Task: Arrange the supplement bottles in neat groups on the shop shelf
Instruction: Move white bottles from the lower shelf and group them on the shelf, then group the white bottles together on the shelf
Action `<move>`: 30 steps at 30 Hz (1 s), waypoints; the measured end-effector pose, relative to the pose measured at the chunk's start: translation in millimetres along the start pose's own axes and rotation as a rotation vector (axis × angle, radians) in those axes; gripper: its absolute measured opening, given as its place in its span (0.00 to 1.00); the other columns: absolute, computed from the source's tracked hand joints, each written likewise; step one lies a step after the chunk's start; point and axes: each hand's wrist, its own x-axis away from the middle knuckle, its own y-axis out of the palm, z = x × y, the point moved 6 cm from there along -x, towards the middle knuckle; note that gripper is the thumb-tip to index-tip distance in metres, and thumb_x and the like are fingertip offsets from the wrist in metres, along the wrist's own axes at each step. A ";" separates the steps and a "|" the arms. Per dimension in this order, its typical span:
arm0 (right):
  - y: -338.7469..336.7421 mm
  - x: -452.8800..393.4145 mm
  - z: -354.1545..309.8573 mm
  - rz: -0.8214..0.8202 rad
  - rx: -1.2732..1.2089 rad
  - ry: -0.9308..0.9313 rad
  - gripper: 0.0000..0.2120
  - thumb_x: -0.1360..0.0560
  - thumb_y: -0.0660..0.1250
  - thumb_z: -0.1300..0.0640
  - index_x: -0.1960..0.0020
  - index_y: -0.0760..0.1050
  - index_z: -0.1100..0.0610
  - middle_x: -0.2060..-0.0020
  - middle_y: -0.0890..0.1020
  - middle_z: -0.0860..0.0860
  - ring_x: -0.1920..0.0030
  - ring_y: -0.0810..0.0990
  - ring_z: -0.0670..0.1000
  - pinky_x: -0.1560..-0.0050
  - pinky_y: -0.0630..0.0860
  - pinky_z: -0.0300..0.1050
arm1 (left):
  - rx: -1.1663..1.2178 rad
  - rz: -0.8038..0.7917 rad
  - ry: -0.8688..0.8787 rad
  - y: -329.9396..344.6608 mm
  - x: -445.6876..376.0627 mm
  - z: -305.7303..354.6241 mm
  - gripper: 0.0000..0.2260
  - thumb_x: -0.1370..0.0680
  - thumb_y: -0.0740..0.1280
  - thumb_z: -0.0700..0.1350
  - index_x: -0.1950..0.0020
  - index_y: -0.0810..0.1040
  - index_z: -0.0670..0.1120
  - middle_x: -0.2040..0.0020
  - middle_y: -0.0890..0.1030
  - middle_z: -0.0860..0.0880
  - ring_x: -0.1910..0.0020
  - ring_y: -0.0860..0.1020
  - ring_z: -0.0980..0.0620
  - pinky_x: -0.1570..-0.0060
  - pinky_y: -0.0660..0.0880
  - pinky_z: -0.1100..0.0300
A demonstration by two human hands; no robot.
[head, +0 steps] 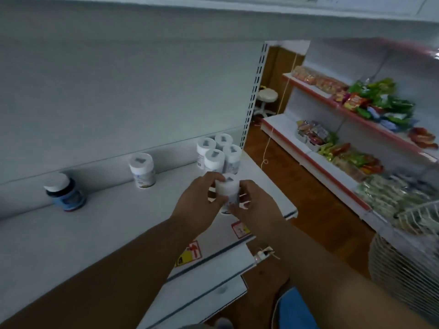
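Both of my hands hold one white supplement bottle [228, 191] just above the white shelf [99, 224], near its right end. My left hand [202, 200] wraps its left side and my right hand [255, 205] its right side. Directly behind it stands a tight group of several white bottles [219, 154] against the back panel. A single white bottle [142, 169] stands alone further left. At the far left stands a dark blue bottle [65, 192] with a white cap.
The shelf's right end [291, 211] drops to a wooden floor. Across the aisle, red-edged shelves [351, 129] carry snack packets. A wire basket [420, 217] and a stack of plates [403, 264] sit at the right. Another shelf [213, 8] hangs overhead.
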 end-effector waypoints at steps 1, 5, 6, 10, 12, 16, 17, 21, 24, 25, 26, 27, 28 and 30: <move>-0.7 -10.1 5.6 -0.019 -0.005 -0.015 0.22 0.26 0.73 0.48 0.35 0.70 0.49 0.44 0.79 0.45 0.47 0.78 0.46 0.45 0.75 0.40 | -0.005 0.037 -0.022 5.1 -6.0 -1.5 0.16 0.24 0.72 0.48 0.42 0.71 0.62 0.44 0.78 0.56 0.54 0.79 0.61 0.56 0.75 0.66; 0.8 -42.4 18.8 -0.067 0.002 -0.046 0.18 0.24 0.70 0.50 0.37 0.70 0.49 0.45 0.80 0.44 0.47 0.78 0.44 0.50 0.71 0.34 | -0.084 0.157 -0.084 17.6 -22.2 -6.0 0.17 0.25 0.73 0.49 0.39 0.71 0.60 0.42 0.76 0.54 0.51 0.79 0.58 0.49 0.79 0.56; 2.9 -47.8 20.5 -0.075 -0.001 -0.044 0.17 0.24 0.70 0.51 0.37 0.70 0.49 0.46 0.80 0.43 0.48 0.78 0.44 0.51 0.70 0.33 | -0.097 0.184 -0.088 18.9 -24.1 -7.1 0.18 0.25 0.73 0.49 0.39 0.72 0.58 0.42 0.75 0.54 0.50 0.79 0.57 0.48 0.79 0.56; 8.9 -60.1 20.1 -0.089 -0.010 -0.080 0.13 0.22 0.67 0.54 0.38 0.71 0.50 0.47 0.80 0.44 0.47 0.78 0.44 0.54 0.65 0.28 | -0.134 0.247 -0.104 19.7 -27.3 -11.6 0.18 0.25 0.73 0.50 0.37 0.72 0.57 0.39 0.75 0.53 0.47 0.79 0.57 0.47 0.79 0.56; 8.6 -61.7 19.6 -0.093 -0.019 -0.093 0.13 0.21 0.66 0.55 0.38 0.71 0.51 0.46 0.80 0.45 0.46 0.78 0.45 0.53 0.66 0.29 | -0.146 0.260 -0.112 19.8 -28.4 -12.1 0.18 0.24 0.72 0.50 0.36 0.72 0.56 0.39 0.75 0.53 0.47 0.78 0.57 0.46 0.79 0.57; 6.9 -61.0 22.2 -0.082 -0.022 -0.109 0.14 0.21 0.66 0.53 0.36 0.71 0.50 0.43 0.80 0.46 0.43 0.78 0.47 0.46 0.69 0.36 | -0.184 0.251 -0.100 20.9 -31.7 -9.4 0.20 0.25 0.72 0.48 0.34 0.72 0.55 0.39 0.75 0.52 0.47 0.78 0.56 0.46 0.78 0.58; 5.7 -60.5 22.5 -0.077 -0.024 -0.114 0.16 0.22 0.67 0.52 0.35 0.70 0.49 0.42 0.79 0.46 0.42 0.78 0.47 0.45 0.69 0.36 | -0.195 0.252 -0.102 20.0 -31.4 -9.2 0.22 0.25 0.73 0.48 0.33 0.71 0.55 0.39 0.74 0.53 0.47 0.78 0.57 0.46 0.78 0.58; -9.1 -52.6 17.4 -0.005 0.017 -0.149 0.25 0.25 0.71 0.49 0.31 0.67 0.48 0.36 0.75 0.45 0.39 0.74 0.45 0.41 0.67 0.36 | -0.217 0.284 -0.130 12.5 -15.6 -9.6 0.27 0.26 0.74 0.49 0.30 0.68 0.57 0.40 0.73 0.55 0.50 0.75 0.61 0.48 0.76 0.63; -20.7 -39.2 4.8 0.091 0.027 -0.204 0.25 0.26 0.74 0.51 0.32 0.68 0.48 0.38 0.75 0.45 0.41 0.74 0.44 0.44 0.66 0.32 | -0.206 0.299 -0.093 2.5 6.6 -5.7 0.26 0.26 0.74 0.49 0.31 0.68 0.57 0.42 0.73 0.56 0.50 0.75 0.62 0.48 0.75 0.65; -21.7 -32.7 -2.3 0.115 0.032 -0.222 0.25 0.27 0.74 0.51 0.33 0.69 0.49 0.38 0.75 0.45 0.40 0.74 0.44 0.45 0.64 0.29 | -0.202 0.304 -0.075 -2.9 15.6 -3.9 0.26 0.26 0.74 0.49 0.31 0.69 0.57 0.43 0.74 0.57 0.50 0.75 0.63 0.48 0.75 0.67; -20.9 -24.8 -11.3 0.137 0.037 -0.242 0.25 0.27 0.74 0.51 0.34 0.69 0.49 0.37 0.75 0.46 0.40 0.74 0.45 0.46 0.63 0.26 | -0.201 0.307 -0.057 -9.1 25.4 -2.8 0.26 0.26 0.74 0.48 0.31 0.70 0.56 0.43 0.74 0.57 0.49 0.74 0.63 0.49 0.73 0.70; -17.9 -16.1 -21.4 0.159 0.042 -0.268 0.24 0.27 0.74 0.51 0.34 0.70 0.51 0.37 0.76 0.47 0.39 0.75 0.47 0.45 0.62 0.26 | -0.204 0.308 -0.040 -16.1 36.0 -3.0 0.25 0.26 0.74 0.48 0.31 0.70 0.56 0.43 0.74 0.58 0.49 0.74 0.63 0.49 0.71 0.73; -13.5 -7.0 -33.3 0.182 0.049 -0.299 0.24 0.27 0.75 0.51 0.35 0.70 0.52 0.38 0.77 0.49 0.39 0.76 0.48 0.44 0.64 0.27 | -0.208 0.311 -0.024 -24.2 47.2 -3.9 0.25 0.26 0.75 0.48 0.31 0.70 0.56 0.43 0.74 0.58 0.49 0.74 0.62 0.50 0.68 0.76; -1.4 14.0 -61.5 0.215 0.051 -0.357 0.23 0.27 0.74 0.52 0.35 0.71 0.53 0.39 0.78 0.51 0.40 0.77 0.50 0.44 0.69 0.34 | -0.216 0.326 0.003 -44.8 71.5 -7.3 0.25 0.26 0.75 0.47 0.31 0.71 0.55 0.44 0.74 0.58 0.49 0.74 0.62 0.50 0.67 0.77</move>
